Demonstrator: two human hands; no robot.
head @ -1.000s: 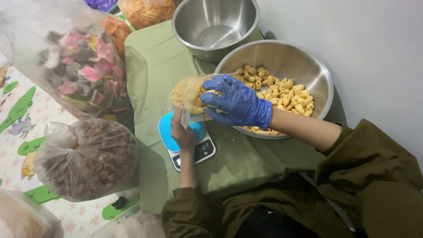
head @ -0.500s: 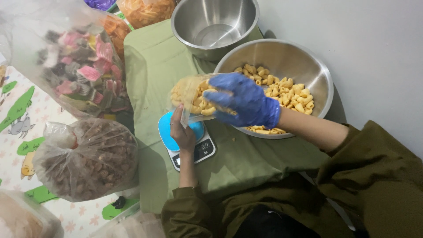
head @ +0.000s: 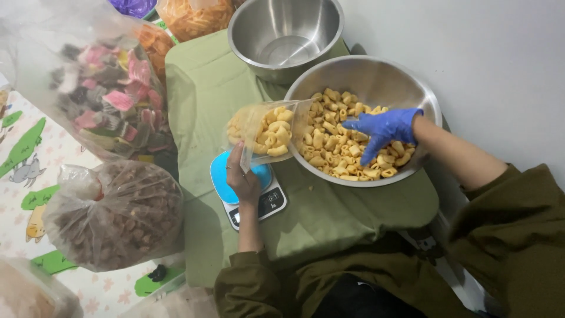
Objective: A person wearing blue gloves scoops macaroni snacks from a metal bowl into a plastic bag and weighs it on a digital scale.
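My bare left hand (head: pixel 242 176) holds up a small clear plastic bag (head: pixel 265 134), partly filled with yellow curled snack pieces, by its lower edge above a blue-topped kitchen scale (head: pixel 247 189). The bag's mouth faces a large steel bowl (head: pixel 425 100) that holds more of the yellow snack pieces (head: pixel 329 147). My right hand (head: pixel 381 129), in a blue glove, reaches into this bowl with fingers spread over the pieces, holding nothing that I can see.
An empty steel bowl (head: pixel 285 35) stands behind on the green cloth (head: pixel 206 94). At left lie big clear bags of multicoloured snacks (head: pixel 106 97), brown snacks (head: pixel 115 215) and orange snacks (head: pixel 191 15). A patterned mat (head: pixel 23 153) covers the floor.
My gloved right hand left the bag's mouth and moved right into the large bowl. The left hand and bag stayed above the scale.
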